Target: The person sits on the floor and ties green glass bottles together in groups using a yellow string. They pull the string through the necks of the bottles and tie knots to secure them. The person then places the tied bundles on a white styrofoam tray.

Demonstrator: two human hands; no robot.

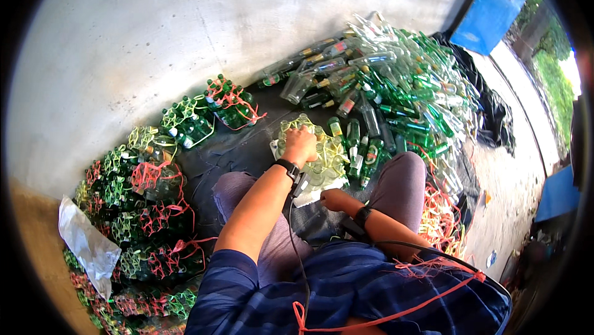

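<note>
A cluster of clear glass bottles point(317, 177) stands upright between my knees, laced across the necks with yellow-green plastic string point(333, 155). My left hand point(301, 145) is closed over the bottle tops on the left side; its fingers point down and what they grip is hidden. Close to the cluster's near right edge is my right hand point(334, 200), its fingers curled in; whatever they hold cannot be made out. Something white and sheet-like point(309, 197) shows under the near edge of the cluster. Loose green bottles point(356, 149) lie just to the right of it.
A large heap of loose green and clear bottles point(402, 81) lies against the wall. Tied bottle bundles point(185, 121) line the left side, with a silvery sheet point(90, 242) on them. Pink string point(442, 217) is piled by my right knee. Black sheeting point(213, 168) covers the ground.
</note>
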